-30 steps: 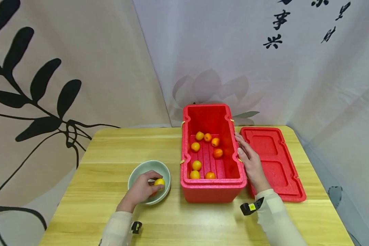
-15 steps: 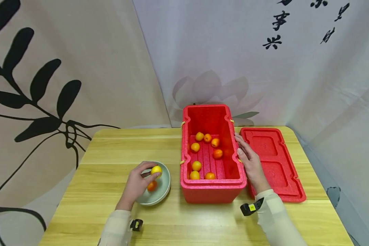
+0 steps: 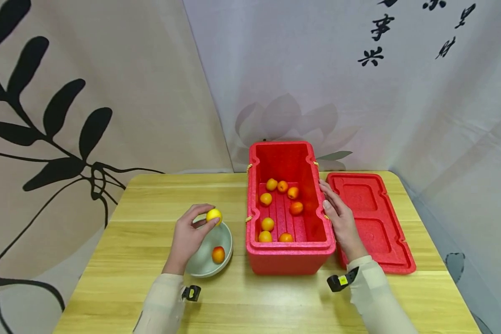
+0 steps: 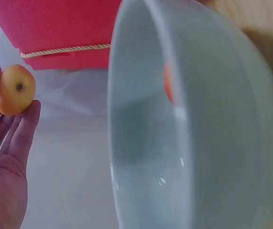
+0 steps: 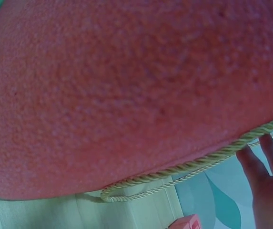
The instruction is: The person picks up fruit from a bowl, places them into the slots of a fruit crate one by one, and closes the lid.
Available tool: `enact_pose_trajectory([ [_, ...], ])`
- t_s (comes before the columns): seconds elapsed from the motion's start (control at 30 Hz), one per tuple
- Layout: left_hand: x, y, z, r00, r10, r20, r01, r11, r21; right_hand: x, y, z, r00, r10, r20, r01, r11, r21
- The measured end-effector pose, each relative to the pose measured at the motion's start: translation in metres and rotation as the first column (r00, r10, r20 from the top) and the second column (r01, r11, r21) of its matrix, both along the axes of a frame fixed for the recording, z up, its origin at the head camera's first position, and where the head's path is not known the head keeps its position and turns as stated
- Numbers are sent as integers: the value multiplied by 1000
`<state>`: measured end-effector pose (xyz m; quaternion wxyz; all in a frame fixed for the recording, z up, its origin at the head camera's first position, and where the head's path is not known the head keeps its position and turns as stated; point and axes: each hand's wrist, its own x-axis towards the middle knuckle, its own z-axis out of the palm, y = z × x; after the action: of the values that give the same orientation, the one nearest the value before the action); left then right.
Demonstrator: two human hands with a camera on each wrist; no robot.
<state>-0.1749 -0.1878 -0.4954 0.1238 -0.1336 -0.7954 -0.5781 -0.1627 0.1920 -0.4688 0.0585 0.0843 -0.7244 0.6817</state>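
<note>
My left hand (image 3: 187, 239) pinches a yellow-orange apricot (image 3: 214, 216) between thumb and fingertips, above the far rim of a pale green bowl (image 3: 204, 266). Inside that bowl lies one orange-red apricot (image 3: 218, 254). In the left wrist view the held apricot (image 4: 17, 89) shows its dark stem end, well apart from the bowl (image 4: 141, 157). My right hand (image 3: 343, 225) rests with extended fingers along the right side of a red foam box (image 3: 290, 260). The right wrist view has its fingertips at the box's twisted gold cord (image 5: 207, 160).
Several yellow and orange apricots (image 3: 266, 199) lie scattered over the ridged floor of the open box. Its red lid (image 3: 369, 232) lies flat to the right, beyond my right hand. All stand on a wooden table (image 3: 150, 222) before a printed curtain (image 3: 158, 93).
My left hand has lifted the yellow apricot up from inside the bowl toward its far rim. The orange-red apricot in the bowl has come into view and shifted right. The right hand stays put.
</note>
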Motion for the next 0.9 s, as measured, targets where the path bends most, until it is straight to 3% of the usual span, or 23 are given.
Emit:
enact_pose_trajectory([
  [0.1, -3, 4, 5, 1000, -2, -13, 2, 1000, 18, 0, 1, 0, 1000, 5, -4, -5, 1000, -9],
  [0.33, 7, 22, 48, 1000, -14, -21, 14, 1000, 2, 0, 1, -1, 1000, 12, -7, -12, 1000, -23],
  [0.9, -9, 46, 72, 996, -4, -92, 6, 1000, 22, 1, 1, -1, 1000, 7, -2, -7, 1000, -5],
])
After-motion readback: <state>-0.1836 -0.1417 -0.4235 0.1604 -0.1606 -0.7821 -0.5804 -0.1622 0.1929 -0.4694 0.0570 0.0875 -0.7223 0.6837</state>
